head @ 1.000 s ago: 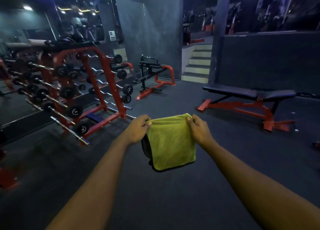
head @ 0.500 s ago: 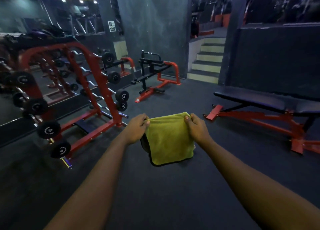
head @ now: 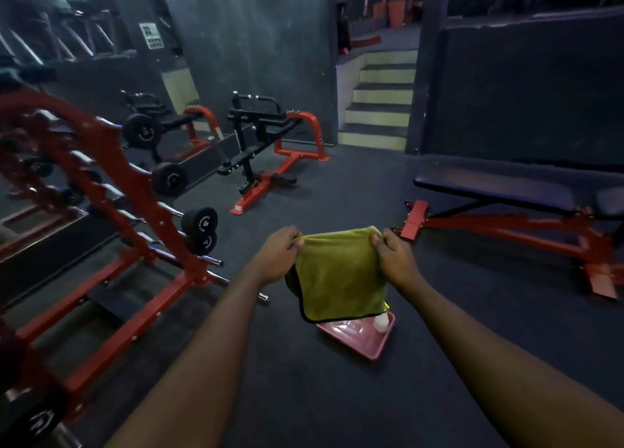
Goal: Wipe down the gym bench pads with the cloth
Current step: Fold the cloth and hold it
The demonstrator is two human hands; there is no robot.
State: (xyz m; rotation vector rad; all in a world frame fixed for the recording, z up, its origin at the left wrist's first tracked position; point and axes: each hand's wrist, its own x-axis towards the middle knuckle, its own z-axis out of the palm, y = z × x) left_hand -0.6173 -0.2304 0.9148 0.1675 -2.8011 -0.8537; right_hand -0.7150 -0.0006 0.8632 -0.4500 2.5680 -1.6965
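Note:
A yellow-green cloth (head: 339, 275) with a dark hem hangs in front of me, held up by its top corners. My left hand (head: 278, 257) pinches the left corner and my right hand (head: 393, 257) pinches the right one. The gym bench (head: 496, 186), black pads on a red frame, stands on the floor to the right, beyond my hands and apart from the cloth. Its right end runs out of view.
A pink tray (head: 363, 341) with a white bottle (head: 381, 322) lies on the dark floor just below the cloth. A red barbell rack (head: 135, 211) fills the left side. A red and black machine (head: 266, 150) stands ahead, stairs (head: 378, 110) behind it.
The view has moved forward and tilted down. The bench and rack are closer and the pink tray has come into sight under the cloth. Both hands keep the same hold.

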